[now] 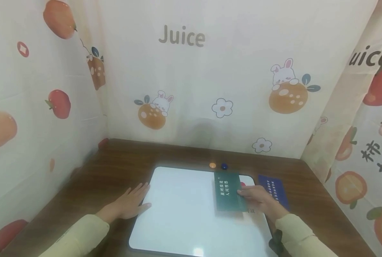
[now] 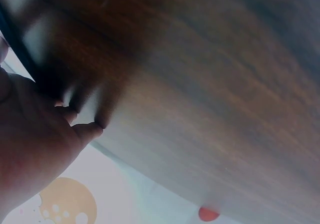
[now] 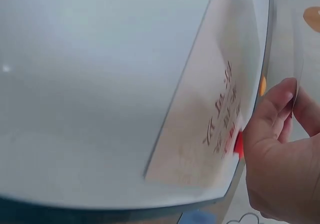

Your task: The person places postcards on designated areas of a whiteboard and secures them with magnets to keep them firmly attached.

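Observation:
My left hand lies with fingers straight at the left edge of a white board, thumb over its rim. In the left wrist view, that hand shows several fingertips over the wood. Between thumb and fingers, my right hand pinches the right edge of a green card with white characters, above the board's right part. The right wrist view shows this card almost edge-on. Below it a pale card with dark writing lies on the board, a red round magnet at its far side.
An orange round piece and a dark blue one sit behind the board on the brown wooden table. A blue card lies right of the board. Printed curtains close in the back and both sides.

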`<state>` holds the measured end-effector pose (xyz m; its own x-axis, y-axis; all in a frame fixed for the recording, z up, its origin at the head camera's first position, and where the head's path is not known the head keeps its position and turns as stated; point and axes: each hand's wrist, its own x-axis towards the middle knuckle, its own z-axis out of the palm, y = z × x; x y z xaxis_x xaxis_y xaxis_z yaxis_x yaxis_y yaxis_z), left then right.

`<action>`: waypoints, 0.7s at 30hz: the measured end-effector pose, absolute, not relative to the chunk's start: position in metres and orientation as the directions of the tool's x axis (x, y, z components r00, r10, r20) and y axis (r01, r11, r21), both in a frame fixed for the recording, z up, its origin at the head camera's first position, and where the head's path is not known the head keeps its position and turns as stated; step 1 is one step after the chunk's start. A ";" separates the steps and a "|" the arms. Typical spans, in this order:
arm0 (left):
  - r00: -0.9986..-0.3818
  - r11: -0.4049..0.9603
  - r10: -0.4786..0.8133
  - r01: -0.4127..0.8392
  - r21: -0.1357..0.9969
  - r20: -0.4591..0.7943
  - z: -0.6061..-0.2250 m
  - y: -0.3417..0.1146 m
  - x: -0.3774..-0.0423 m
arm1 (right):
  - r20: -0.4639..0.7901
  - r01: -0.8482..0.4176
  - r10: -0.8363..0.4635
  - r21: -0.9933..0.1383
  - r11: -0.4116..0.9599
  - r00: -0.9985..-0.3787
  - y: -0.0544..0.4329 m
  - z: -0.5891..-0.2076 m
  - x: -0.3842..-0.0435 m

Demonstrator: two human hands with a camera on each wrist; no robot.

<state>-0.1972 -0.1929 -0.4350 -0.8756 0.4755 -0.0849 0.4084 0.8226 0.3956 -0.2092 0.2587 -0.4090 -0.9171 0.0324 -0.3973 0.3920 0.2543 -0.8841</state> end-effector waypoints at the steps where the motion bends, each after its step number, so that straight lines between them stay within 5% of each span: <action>1: -0.874 0.819 0.480 0.412 0.400 -0.081 -0.435 -0.193 -0.197 | -0.406 0.402 0.040 -0.878 0.260 -0.913 0.256 -0.410 -0.210; 8: -0.870 0.811 0.488 0.423 0.403 -0.069 -0.435 -0.193 -0.196 | -0.436 0.438 0.048 -0.884 0.166 -0.899 0.241 -0.413 -0.217; 21: -0.870 0.816 0.489 0.428 0.389 -0.068 -0.437 -0.193 -0.197 | -0.378 0.379 0.051 -0.897 0.226 -0.924 0.221 -0.417 -0.217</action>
